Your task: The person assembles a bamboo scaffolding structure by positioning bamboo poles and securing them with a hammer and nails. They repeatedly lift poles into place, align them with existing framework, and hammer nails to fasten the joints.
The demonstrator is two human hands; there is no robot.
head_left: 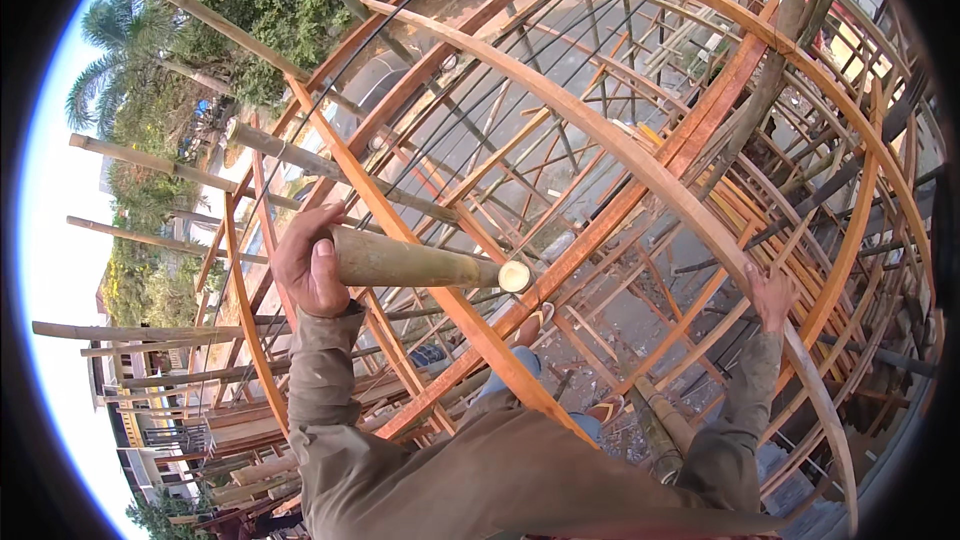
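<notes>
My left hand (308,265) is closed round a thick bamboo pole (415,262), thumb on the near side. The pole's pale cut end points right, and it crosses over an orange-brown wooden beam (375,205); whether the two touch I cannot tell. On the right, my right hand (772,295) grips a long, light-brown wooden batten (640,162), its fingers over the edge. That batten runs from the upper left down to the lower right, bending in the picture. Grey-brown sleeves cover both my arms.
My sandalled feet (606,408) stand among the timbers, high above the paved ground (600,305). A reddish double beam (715,125) crosses the framework. Several bamboo poles (215,22) jut out left, and thin dark rods (480,125) run through the upper middle. A parked car (385,85) is below.
</notes>
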